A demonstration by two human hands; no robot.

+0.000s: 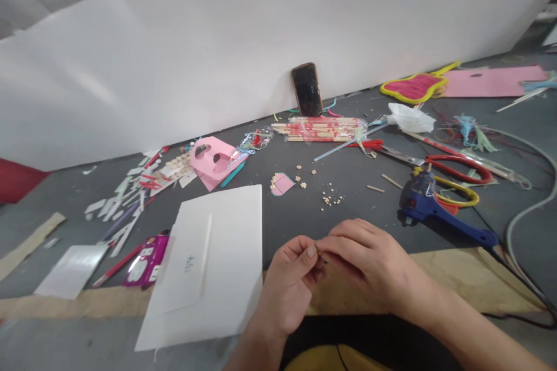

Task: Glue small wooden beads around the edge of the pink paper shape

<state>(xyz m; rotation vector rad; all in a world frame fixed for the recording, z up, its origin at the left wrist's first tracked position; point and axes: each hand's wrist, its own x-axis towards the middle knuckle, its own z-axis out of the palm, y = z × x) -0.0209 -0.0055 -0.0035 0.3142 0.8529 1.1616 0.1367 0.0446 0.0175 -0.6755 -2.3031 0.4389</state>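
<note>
My left hand (292,278) and my right hand (365,258) meet low in the middle of the view, fingertips pinched together on a tiny piece (321,253) I cannot make out. Both hands hover over the dark grey work surface (348,179) near its cardboard-lined front edge (456,278). Just beyond them lie small loose beads (331,199) and a little pink heart-shaped card (282,184). A white sheet of paper (213,261) lies to the left of my left hand.
A blue glue gun (429,206) and red and yellow scissors (452,177) lie to the right. A bundle of sticks (319,127) and a phone (307,90) leaning on the white wall sit at the back. Pink cut-outs (215,159) and paper scraps (126,197) spread left.
</note>
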